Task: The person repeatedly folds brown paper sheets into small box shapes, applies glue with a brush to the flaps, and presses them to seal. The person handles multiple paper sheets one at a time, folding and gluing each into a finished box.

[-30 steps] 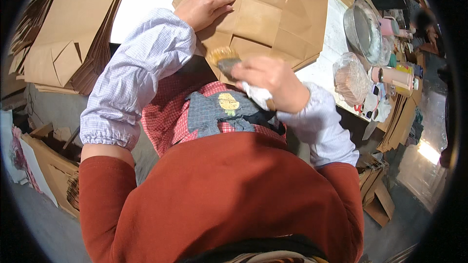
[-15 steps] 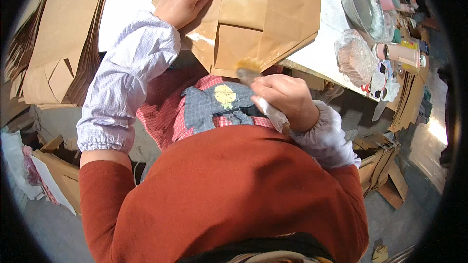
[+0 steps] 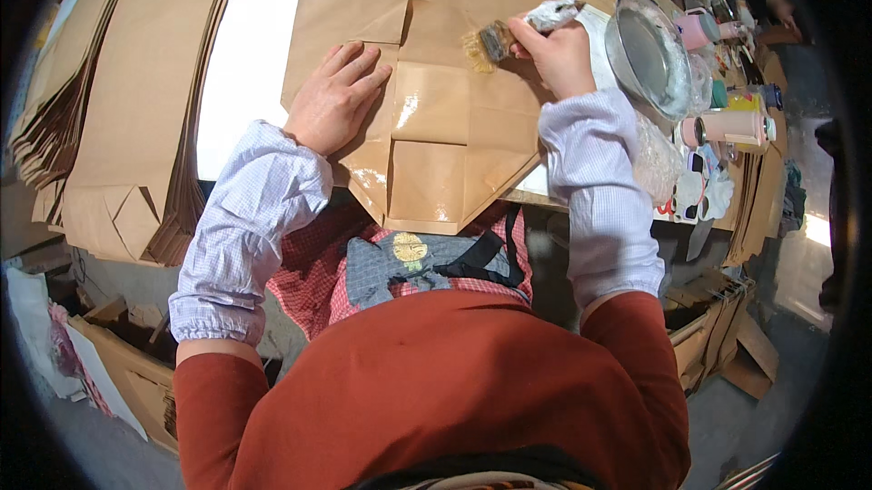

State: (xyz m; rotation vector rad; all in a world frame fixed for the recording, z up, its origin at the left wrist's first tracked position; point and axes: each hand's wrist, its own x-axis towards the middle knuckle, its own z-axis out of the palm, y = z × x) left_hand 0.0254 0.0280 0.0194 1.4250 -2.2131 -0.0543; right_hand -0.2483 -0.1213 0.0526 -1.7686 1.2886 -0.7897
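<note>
A brown paper bag (image 3: 431, 118) lies on the table with its folded end toward me. Wet, shiny patches show on its folded flaps. My left hand (image 3: 338, 99) rests flat on the bag's left side, fingers spread slightly. In my right hand (image 3: 556, 52) is a paste brush (image 3: 496, 42), its handle wrapped in something white. The pale bristles point left, at the upper right of the folded end; whether they touch the paper I cannot tell.
Stacks of brown paper bags (image 3: 136, 108) lie on the left. To the right stand a metal basin (image 3: 649, 54), a pink bottle (image 3: 734, 128), a pink mug (image 3: 698, 29) and a clear plastic bag (image 3: 656, 158). Cardboard boxes (image 3: 718, 326) sit below the table.
My right hand has carried the brush from the bag's near edge up and away to its upper right. My left hand stays on the bag. More wet shine shows on the flaps.
</note>
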